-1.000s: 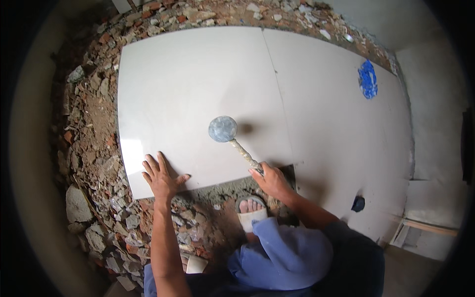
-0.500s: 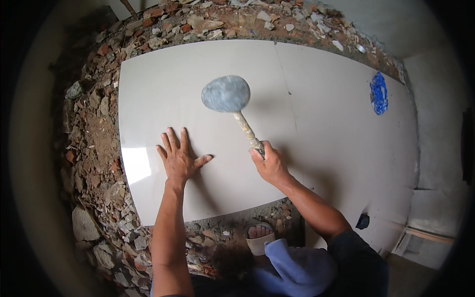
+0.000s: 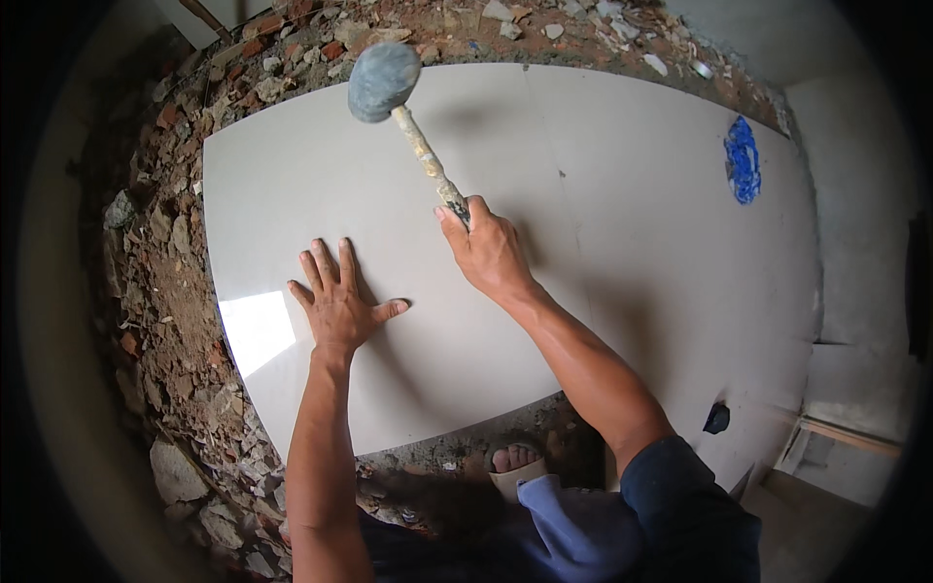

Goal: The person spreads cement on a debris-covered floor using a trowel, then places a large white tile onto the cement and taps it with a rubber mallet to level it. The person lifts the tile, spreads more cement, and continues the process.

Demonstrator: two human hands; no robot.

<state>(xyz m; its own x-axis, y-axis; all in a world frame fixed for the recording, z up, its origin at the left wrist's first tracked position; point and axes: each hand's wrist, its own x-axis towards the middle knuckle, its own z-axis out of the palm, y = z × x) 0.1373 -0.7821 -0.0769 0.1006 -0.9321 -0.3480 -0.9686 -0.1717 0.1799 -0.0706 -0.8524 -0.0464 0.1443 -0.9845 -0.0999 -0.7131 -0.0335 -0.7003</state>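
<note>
Pale floor tile (image 3: 447,335) lies amid rubble (image 3: 170,291) beside the adjoining tile (image 3: 680,243), left hand (image 3: 340,313) splayed on it, right hand (image 3: 489,251) gripping the grey round-headed mallet (image 3: 384,83) aloft; a hard edge blow could crack it.

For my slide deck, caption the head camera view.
Left hand spread on a glossy white rectangular tile, right hand gripping a grey round-headed mallet by its mottled pale handle.

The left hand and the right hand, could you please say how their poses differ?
The left hand is spread open, while the right hand curls around the mallet's handle. The left hand rests on the pale tile; the right hand is held above it. Both are bare.
</note>
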